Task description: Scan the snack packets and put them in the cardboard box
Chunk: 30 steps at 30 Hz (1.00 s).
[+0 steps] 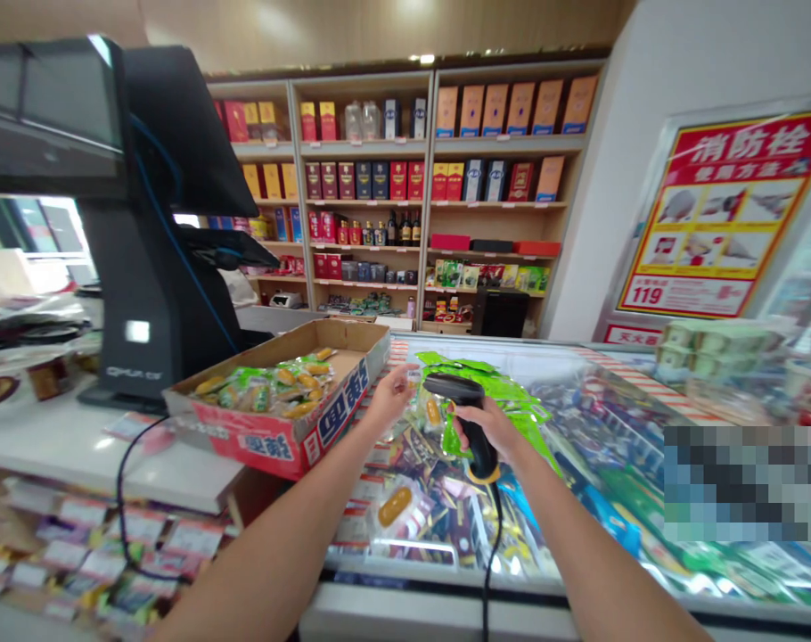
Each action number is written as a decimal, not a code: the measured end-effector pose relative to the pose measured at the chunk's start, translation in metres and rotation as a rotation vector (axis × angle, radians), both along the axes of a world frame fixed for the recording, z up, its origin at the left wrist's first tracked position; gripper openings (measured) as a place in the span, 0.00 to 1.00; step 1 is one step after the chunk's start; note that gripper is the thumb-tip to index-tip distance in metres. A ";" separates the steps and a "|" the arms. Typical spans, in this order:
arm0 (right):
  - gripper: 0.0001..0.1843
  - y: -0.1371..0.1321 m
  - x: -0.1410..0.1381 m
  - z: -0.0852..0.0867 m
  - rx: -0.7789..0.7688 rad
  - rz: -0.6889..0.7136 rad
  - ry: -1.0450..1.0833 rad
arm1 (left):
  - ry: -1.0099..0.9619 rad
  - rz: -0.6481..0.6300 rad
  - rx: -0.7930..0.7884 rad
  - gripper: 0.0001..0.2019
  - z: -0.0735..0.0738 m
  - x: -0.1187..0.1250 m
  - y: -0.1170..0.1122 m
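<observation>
My right hand (482,426) grips a black corded handheld barcode scanner (464,419) with a yellow band near its base, its head pointing left over green snack packets (476,379). My left hand (387,399) is raised beside the scanner, fingers slightly apart, holding nothing I can see. It is just right of the corner of a shallow cardboard box (299,437). That box rests on the counter's edge, filled with green-and-yellow wrapped snack packets (265,392). A clear packet with a yellow sausage-like snack (396,506) lies in the freezer below my hands.
A glass-topped chest freezer (599,374) packed with bagged goods lies below and right. A black checkout terminal (144,223) stands on the white counter (98,446) at left. Shelves of boxed goods and bottles (385,178) fill the back wall, beside a red fire-hydrant poster (719,214).
</observation>
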State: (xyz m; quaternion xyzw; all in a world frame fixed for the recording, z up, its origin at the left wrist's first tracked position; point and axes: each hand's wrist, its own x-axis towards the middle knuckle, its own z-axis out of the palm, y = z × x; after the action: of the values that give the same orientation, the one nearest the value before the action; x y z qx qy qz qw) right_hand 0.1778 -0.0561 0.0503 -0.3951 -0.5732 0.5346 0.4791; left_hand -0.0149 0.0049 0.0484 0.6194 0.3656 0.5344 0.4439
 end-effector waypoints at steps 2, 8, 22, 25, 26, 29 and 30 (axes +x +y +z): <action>0.14 -0.001 -0.007 0.008 0.004 -0.018 0.019 | 0.074 0.105 0.141 0.22 0.016 -0.006 -0.002; 0.13 -0.003 -0.057 0.052 0.033 0.082 0.000 | 0.300 0.450 0.375 0.25 0.080 -0.056 -0.017; 0.11 -0.001 -0.095 0.067 0.046 0.096 0.049 | 0.553 0.871 0.617 0.21 0.095 -0.118 -0.029; 0.11 0.002 -0.068 0.055 -0.005 -0.011 0.095 | 0.554 0.695 0.640 0.19 0.083 -0.080 -0.026; 0.10 0.002 -0.059 0.050 -0.023 -0.049 0.109 | 0.567 0.630 0.615 0.19 0.077 -0.066 -0.023; 0.09 0.005 -0.031 0.034 -0.055 -0.172 0.116 | 0.680 0.441 0.435 0.23 0.055 -0.024 -0.014; 0.10 0.006 -0.023 0.028 -0.053 -0.205 0.112 | 0.745 0.375 0.353 0.23 0.047 -0.011 -0.011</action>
State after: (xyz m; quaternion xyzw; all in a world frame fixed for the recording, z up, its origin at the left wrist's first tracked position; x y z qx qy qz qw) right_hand 0.1547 -0.0501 0.0784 -0.4339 -0.4878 0.5188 0.5520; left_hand -0.0259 -0.0057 0.0955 0.7588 0.5097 0.4003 0.0648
